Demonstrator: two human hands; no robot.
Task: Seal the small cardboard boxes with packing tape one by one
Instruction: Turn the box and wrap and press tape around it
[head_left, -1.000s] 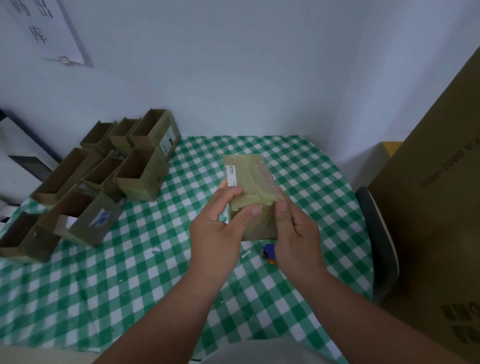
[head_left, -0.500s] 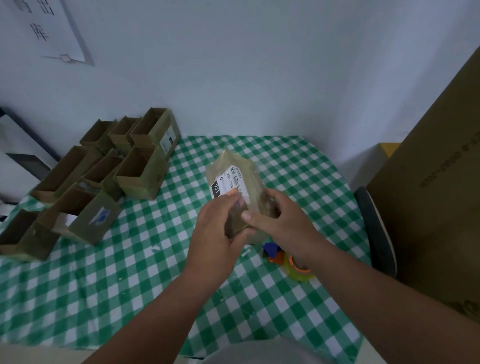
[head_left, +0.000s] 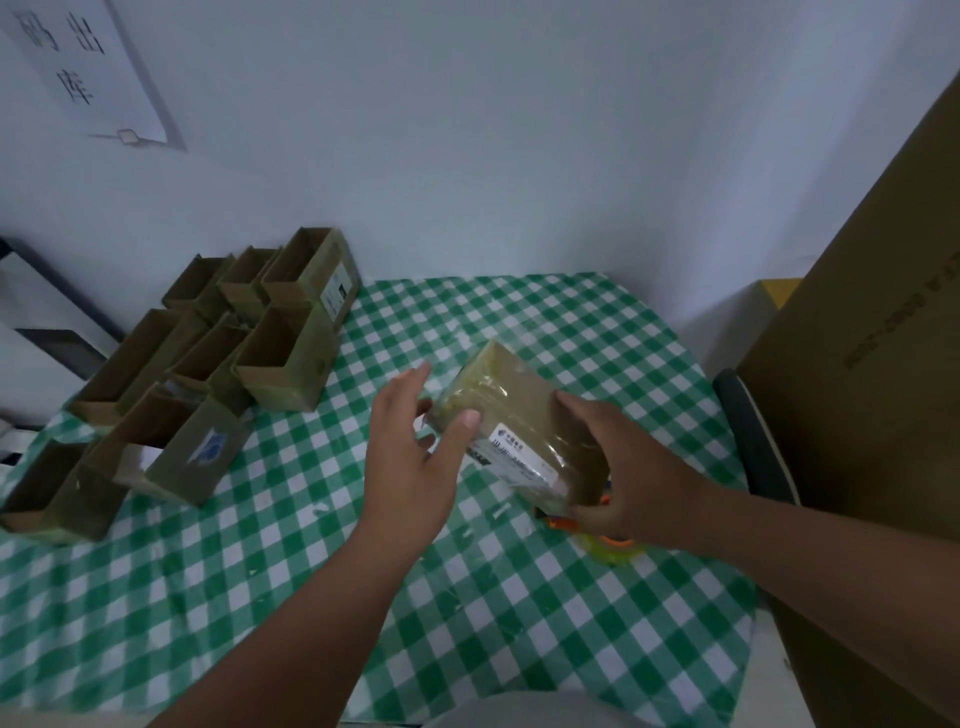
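Note:
A small brown cardboard box (head_left: 511, 410), wrapped in glossy tape and bearing a white label, is held tilted above the green checked table (head_left: 311, 545). My right hand (head_left: 631, 467) grips its near right end from the side. My left hand (head_left: 415, 457) is beside the box's left face with fingers spread and fairly straight, the thumb tip touching the box. A yellow tape roll with an orange holder (head_left: 608, 543) lies on the table, mostly hidden under my right hand.
Several open, empty cardboard boxes (head_left: 280, 353) stand in a cluster at the table's left. A large brown carton (head_left: 883, 389) rises at the right, with a dark chair back (head_left: 748, 436) in front of it. A white wall runs behind the table.
The box has turned and swung to the right; my right hand now carries it alone. My left hand has let go and opened beside it. The tape roll came into view.

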